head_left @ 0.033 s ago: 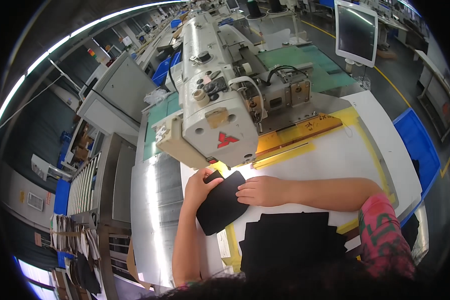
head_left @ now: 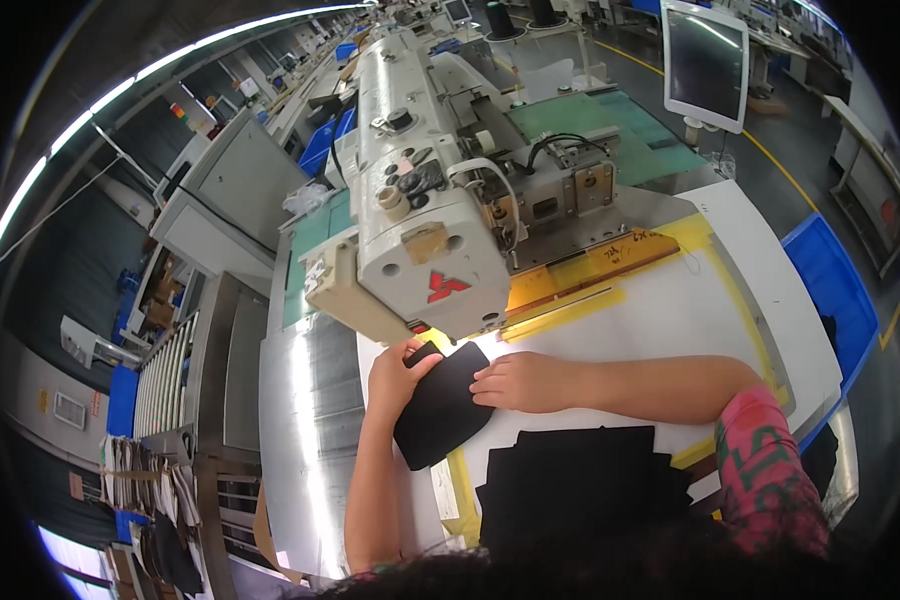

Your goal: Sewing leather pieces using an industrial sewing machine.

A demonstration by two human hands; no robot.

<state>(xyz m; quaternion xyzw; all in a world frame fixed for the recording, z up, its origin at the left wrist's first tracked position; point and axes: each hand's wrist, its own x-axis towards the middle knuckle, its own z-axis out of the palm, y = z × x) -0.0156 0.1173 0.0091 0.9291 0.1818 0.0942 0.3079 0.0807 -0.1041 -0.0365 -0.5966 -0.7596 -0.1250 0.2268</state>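
Note:
My left hand pinches the upper left edge of a black fabric piece, just below the white sewing machine head. My right hand lies over the right edge of the same piece, fingers bent, fingertips touching it. The piece rests on a white board bordered with yellow tape, near the lit area under the machine. A stack of black pieces lies on the board closer to me, below my right forearm.
A blue bin stands right of the board. A metal sheet covers the worktop at left. A screen stands behind at right, beside a green surface. A grey cabinet and hanging patterns are at left.

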